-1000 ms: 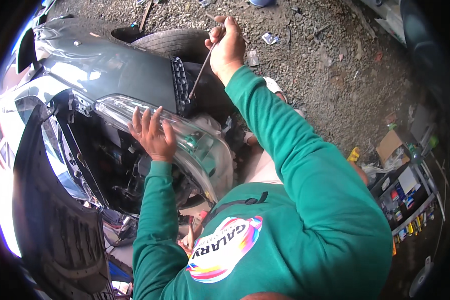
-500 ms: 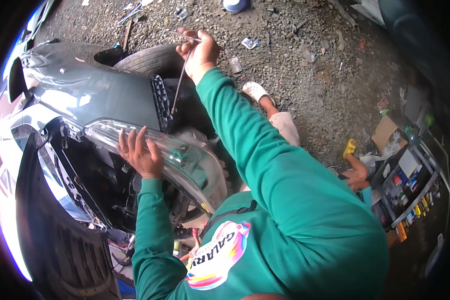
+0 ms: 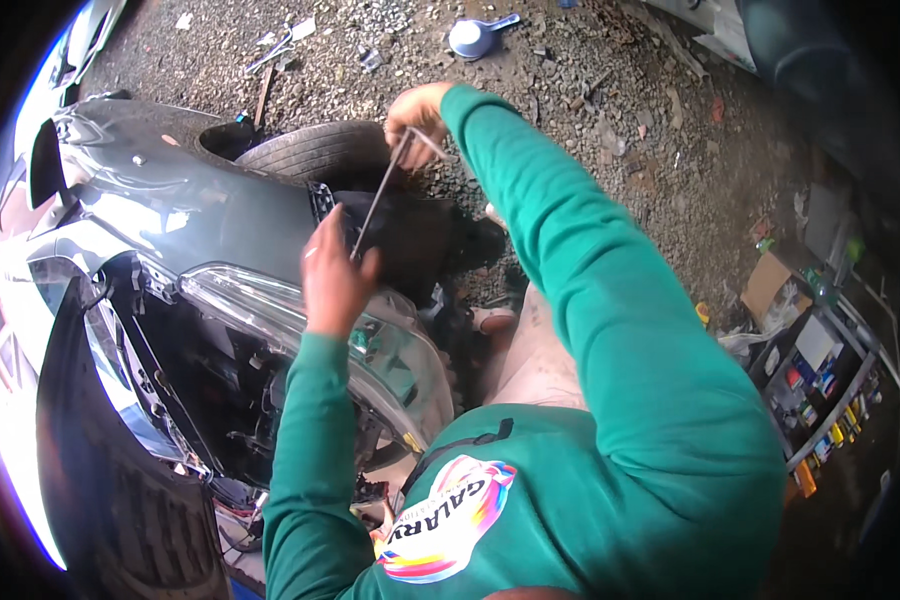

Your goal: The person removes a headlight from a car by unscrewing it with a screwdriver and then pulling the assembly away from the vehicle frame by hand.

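Note:
My right hand (image 3: 417,122) is closed round the bent top of a long, thin metal T-handle wrench (image 3: 380,192), just above the front tyre (image 3: 315,150). The shaft slants down and left toward my left hand (image 3: 338,275). That hand is slightly blurred, with its thumb spread from its fingers and the shaft's lower end between them; I cannot tell whether they touch. It hovers over the clear headlight (image 3: 260,300) at the edge of the grey fender (image 3: 200,215). A black slotted bracket (image 3: 320,203) shows partly beside my fingers.
The raised hood (image 3: 120,460) stands at left beside the open engine bay (image 3: 210,360). A blue-and-white pan-like item (image 3: 470,38) lies on the gravel (image 3: 610,90) among litter. At right are a tool rack (image 3: 820,390) and a cardboard box (image 3: 770,280).
My right hand has moved right and down with the wrench, its wrist now bent. My left hand has risen to the right, from over the headlight to the wrench's lower end.

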The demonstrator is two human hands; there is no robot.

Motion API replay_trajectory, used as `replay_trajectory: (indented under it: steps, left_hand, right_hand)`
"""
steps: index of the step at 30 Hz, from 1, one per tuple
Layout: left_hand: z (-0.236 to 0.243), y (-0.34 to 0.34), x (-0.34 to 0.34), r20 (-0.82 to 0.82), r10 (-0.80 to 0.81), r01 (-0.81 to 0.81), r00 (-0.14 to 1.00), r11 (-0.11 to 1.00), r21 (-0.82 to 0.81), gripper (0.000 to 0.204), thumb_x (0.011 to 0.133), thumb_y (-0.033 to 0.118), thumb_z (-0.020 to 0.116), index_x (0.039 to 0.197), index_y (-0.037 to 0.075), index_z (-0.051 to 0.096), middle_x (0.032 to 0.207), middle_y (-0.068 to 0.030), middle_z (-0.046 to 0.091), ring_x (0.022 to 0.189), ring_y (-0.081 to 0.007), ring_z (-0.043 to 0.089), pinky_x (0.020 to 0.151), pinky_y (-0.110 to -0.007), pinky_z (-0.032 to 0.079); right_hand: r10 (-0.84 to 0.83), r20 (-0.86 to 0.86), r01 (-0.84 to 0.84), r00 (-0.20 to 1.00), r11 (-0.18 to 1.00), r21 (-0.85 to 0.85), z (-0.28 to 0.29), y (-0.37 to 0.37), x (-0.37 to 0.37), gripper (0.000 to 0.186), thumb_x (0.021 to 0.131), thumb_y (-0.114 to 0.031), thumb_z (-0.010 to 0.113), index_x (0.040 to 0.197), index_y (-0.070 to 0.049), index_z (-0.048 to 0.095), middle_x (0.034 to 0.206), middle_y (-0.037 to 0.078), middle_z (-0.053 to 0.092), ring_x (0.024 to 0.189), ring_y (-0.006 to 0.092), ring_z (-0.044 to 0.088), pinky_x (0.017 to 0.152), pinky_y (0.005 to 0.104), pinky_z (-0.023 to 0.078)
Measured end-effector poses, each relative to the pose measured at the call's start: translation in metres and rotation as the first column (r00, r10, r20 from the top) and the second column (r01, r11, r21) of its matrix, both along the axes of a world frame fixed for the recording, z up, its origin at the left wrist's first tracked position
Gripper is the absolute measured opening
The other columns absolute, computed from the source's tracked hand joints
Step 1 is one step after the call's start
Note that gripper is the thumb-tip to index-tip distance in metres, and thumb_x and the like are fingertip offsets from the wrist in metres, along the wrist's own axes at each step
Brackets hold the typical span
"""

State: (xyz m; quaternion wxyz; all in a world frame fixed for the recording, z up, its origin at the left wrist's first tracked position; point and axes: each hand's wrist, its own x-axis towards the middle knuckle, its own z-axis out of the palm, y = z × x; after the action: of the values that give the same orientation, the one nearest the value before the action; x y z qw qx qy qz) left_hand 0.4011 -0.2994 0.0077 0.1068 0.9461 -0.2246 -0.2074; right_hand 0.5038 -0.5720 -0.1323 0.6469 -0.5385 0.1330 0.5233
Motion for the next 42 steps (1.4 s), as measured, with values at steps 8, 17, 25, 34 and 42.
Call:
replay_trajectory:
  steps: [8,17,25,34,42]
  left_hand:
    - [-0.082,-0.053,0.050,-0.099,0.215,-0.228,0.972,0.961,-0.154,0.025,0.101,0.021,0.059,0.112,0.003,0.071,0.102,-0.0326,0.072,0.102,-0.0522,0.068,0.092,-0.058,0.053]
    - [-0.062,-0.036,0.039,-0.290,0.115,-0.174,0.950,0.966,-0.190,0.020,0.103,0.019,0.061,0.111,0.002,0.068,0.100,-0.0334,0.071,0.102,-0.0546,0.066,0.088,-0.058,0.052]
    - [-0.052,-0.026,0.043,0.009,0.104,-0.104,0.995,0.994,0.026,0.018,0.099,0.022,0.067,0.103,0.005,0.070,0.096,-0.0242,0.075,0.091,-0.0456,0.073,0.083,-0.055,0.057]
    - [-0.061,-0.017,0.048,-0.143,0.012,-0.010,0.990,1.000,0.016,0.021,0.097,0.023,0.066,0.104,0.004,0.072,0.099,-0.0281,0.075,0.097,-0.0489,0.071,0.093,-0.058,0.056]
    - [-0.046,-0.036,0.043,-0.098,-0.031,0.056,0.995,0.962,0.268,0.027,0.092,0.030,0.074,0.106,0.006,0.075,0.099,-0.0212,0.077,0.095,-0.0403,0.075,0.088,-0.053,0.058]
  right_hand:
    - [0.023,0.999,0.927,0.039,0.371,-0.044,0.047,0.077,-0.048,0.028,0.100,-0.022,0.064,0.120,-0.007,0.079,0.134,0.021,0.069,0.129,0.0403,0.060,0.115,0.0501,0.043]
    - [-0.692,-0.650,0.823,0.314,-0.142,0.550,-0.024,0.076,-0.068,0.065,0.113,-0.058,0.041,0.112,0.001,0.069,0.076,0.004,0.063,0.070,0.0173,0.060,0.088,0.0518,0.061]
    - [-0.892,-0.451,0.898,0.005,-0.195,0.395,0.025,0.141,-0.095,0.026,0.106,-0.017,0.053,0.127,-0.004,0.061,0.117,0.016,0.068,0.108,0.0303,0.066,0.103,0.0498,0.054]
    - [-0.962,-0.182,0.917,0.202,0.121,0.379,0.014,0.136,-0.091,0.021,0.111,-0.019,0.056,0.115,-0.004,0.070,0.111,0.015,0.077,0.102,0.0249,0.074,0.096,0.0401,0.057]
    - [-0.953,-0.038,0.914,0.300,0.275,0.298,0.007,0.139,-0.102,0.023,0.108,-0.024,0.061,0.103,-0.006,0.075,0.101,0.006,0.078,0.092,0.0161,0.072,0.085,0.0321,0.053]
